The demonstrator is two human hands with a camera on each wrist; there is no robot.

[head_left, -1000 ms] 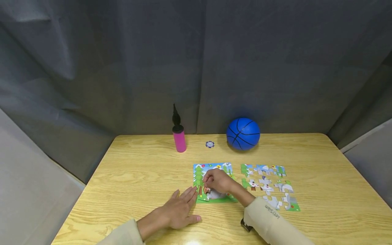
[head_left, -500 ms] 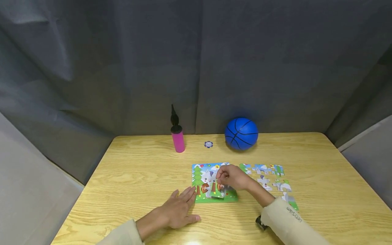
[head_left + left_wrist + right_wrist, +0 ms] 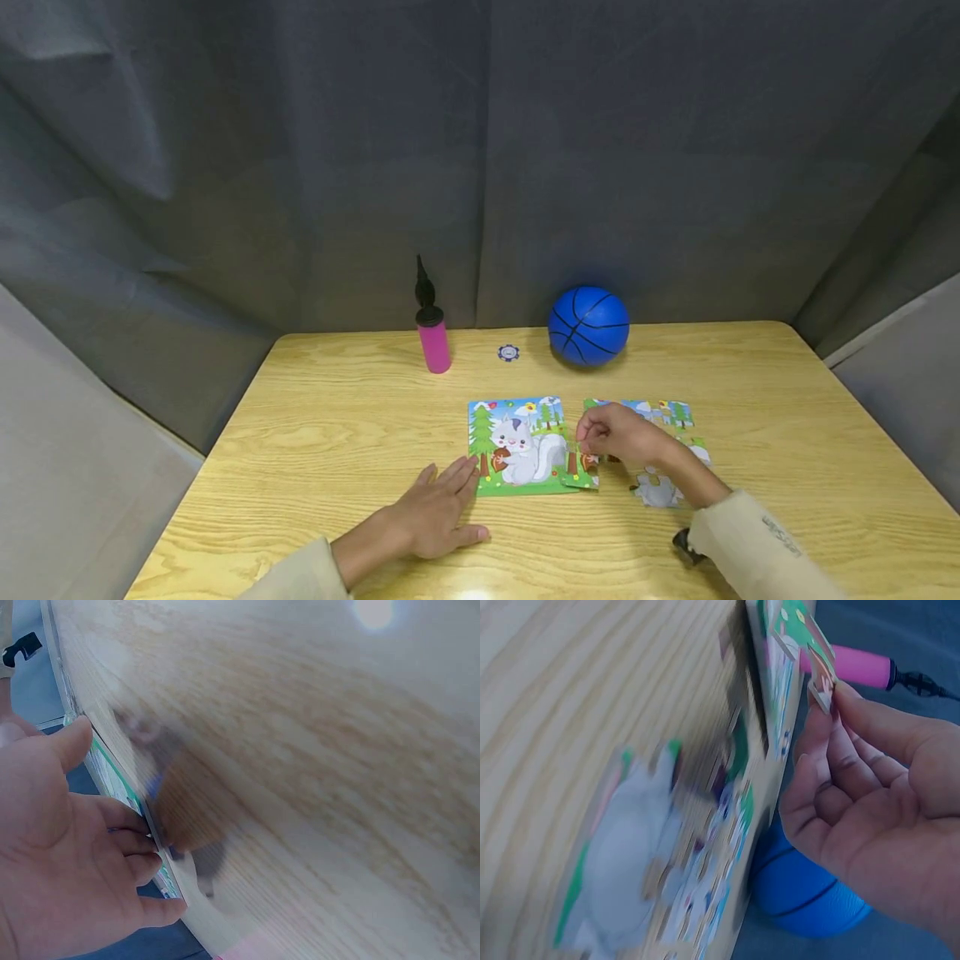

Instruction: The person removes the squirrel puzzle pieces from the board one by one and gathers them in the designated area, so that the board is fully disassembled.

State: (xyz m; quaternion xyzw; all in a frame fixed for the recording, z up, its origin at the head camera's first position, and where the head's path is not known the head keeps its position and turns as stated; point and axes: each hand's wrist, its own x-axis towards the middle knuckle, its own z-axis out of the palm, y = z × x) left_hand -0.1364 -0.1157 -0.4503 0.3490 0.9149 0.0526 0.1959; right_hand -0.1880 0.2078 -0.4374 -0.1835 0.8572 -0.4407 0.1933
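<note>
1. The piece (image 3: 583, 468) is pinched at its upper edge by the right hand (image 3: 618, 435), hanging tilted just off the right edge of the picture card (image 3: 517, 446). The right wrist view shows it held between thumb and fingertips (image 3: 840, 701), a light grip that leaves most of its printed face open to view.
2. The left hand (image 3: 435, 517) lies flat on the counter (image 3: 337, 417), fingers straight and holding nothing. Its fingertips (image 3: 468, 469) reach the card's lower left corner, apparently to keep the card from sliding.
3. The card, printed with a squirrel, lies flat near the counter's middle, likely as a reference.
4. The loose pieces (image 3: 660, 450) lie spread face up just right of the card, partly under the right wrist, within easy reach of that hand.
5. Along the far edge, well apart from the hands, stand the pump (image 3: 434, 337), the chip (image 3: 508, 352) and the ball (image 3: 588, 326).
</note>
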